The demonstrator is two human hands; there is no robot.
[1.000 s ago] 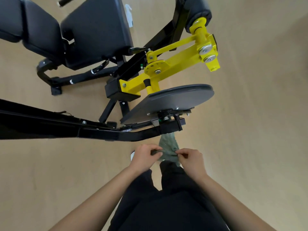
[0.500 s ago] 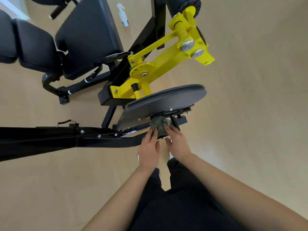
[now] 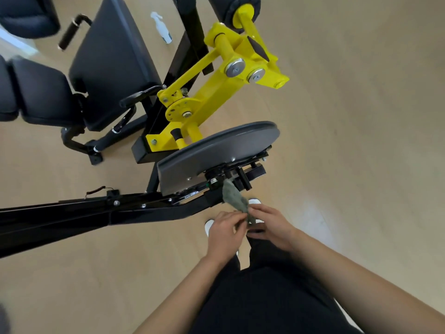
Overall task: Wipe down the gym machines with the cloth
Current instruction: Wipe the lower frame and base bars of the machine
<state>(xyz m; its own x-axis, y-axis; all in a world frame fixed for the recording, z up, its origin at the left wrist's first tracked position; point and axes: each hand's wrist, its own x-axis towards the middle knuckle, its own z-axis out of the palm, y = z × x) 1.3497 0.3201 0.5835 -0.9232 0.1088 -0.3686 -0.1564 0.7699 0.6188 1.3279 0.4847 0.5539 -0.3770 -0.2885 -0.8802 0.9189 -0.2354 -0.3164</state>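
A grey-green cloth (image 3: 234, 196) stretches from the machine's black mechanism under the grey disc (image 3: 216, 150) down to my hands. My left hand (image 3: 225, 231) and my right hand (image 3: 269, 225) both pinch the cloth's lower end, close together in front of my legs. The gym machine has a yellow lever arm (image 3: 216, 92), black padded seats (image 3: 108, 61) and a long black frame bar (image 3: 96, 213) running to the left.
A white spray bottle (image 3: 161, 27) lies on the wooden floor behind the machine. A black roller pad (image 3: 231, 6) tops the yellow arm. Open wooden floor (image 3: 361, 141) lies to the right. My white shoes (image 3: 209, 225) stand just below the frame bar.
My hands pulled back from the mechanism under the disc toward my body, drawing the cloth out long. The view shifted closer to the machine.
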